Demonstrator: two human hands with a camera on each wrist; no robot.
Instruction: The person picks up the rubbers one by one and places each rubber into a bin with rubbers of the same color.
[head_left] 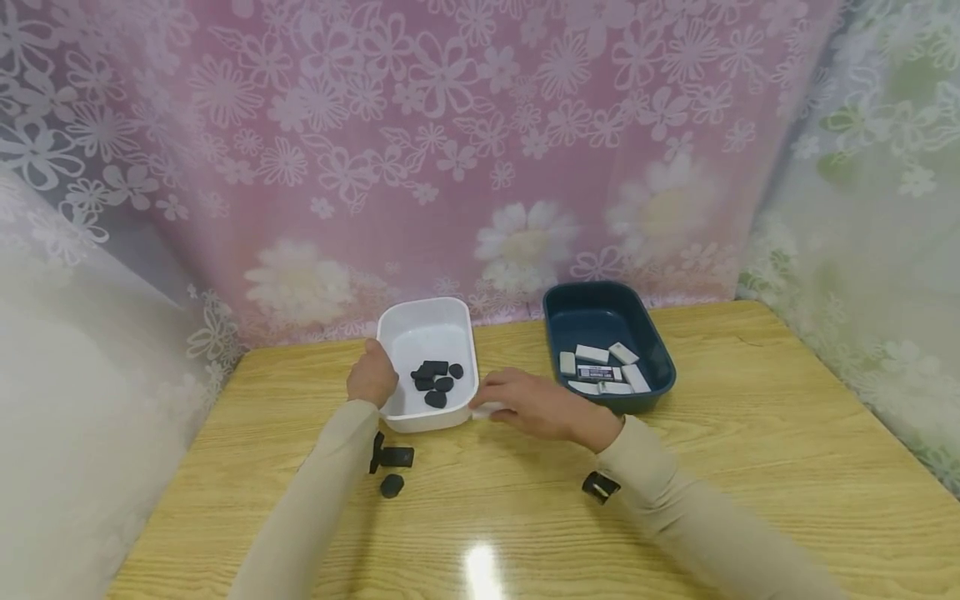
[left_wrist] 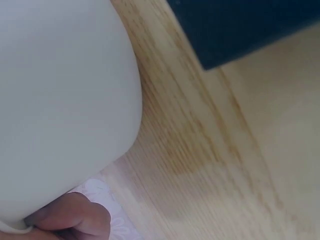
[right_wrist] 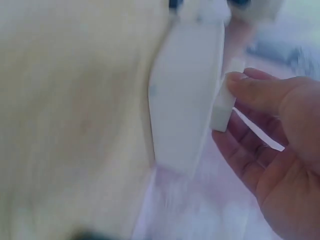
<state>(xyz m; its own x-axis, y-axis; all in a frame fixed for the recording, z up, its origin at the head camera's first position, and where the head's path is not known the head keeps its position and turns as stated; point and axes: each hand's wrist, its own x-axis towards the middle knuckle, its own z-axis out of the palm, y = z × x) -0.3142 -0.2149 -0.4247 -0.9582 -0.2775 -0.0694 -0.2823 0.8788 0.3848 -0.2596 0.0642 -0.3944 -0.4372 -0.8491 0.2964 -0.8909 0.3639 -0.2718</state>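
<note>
My left hand (head_left: 372, 375) grips the left rim of a white plastic bin (head_left: 427, 321); in the left wrist view its curled fingers (left_wrist: 75, 215) show at the rim. Several black blocks and rounded black pieces (head_left: 435, 399) lie in that bin. At the bin's right side, my right hand (head_left: 540, 406) pinches a small white eraser (right_wrist: 223, 112) between thumb and fingertips, close by the rim. To the right stands a dark blue bin (head_left: 600, 293) with several white erasers (head_left: 592, 354) inside, one in a printed dark sleeve (head_left: 595, 373).
On the wooden table (head_left: 480, 500), near my left forearm, lie a black block (head_left: 396, 457) and a rounded black piece (head_left: 392, 486). A black strap device (head_left: 600, 487) sits at my right wrist. Flowered cloth (head_left: 450, 167) hangs behind the bins and along both sides.
</note>
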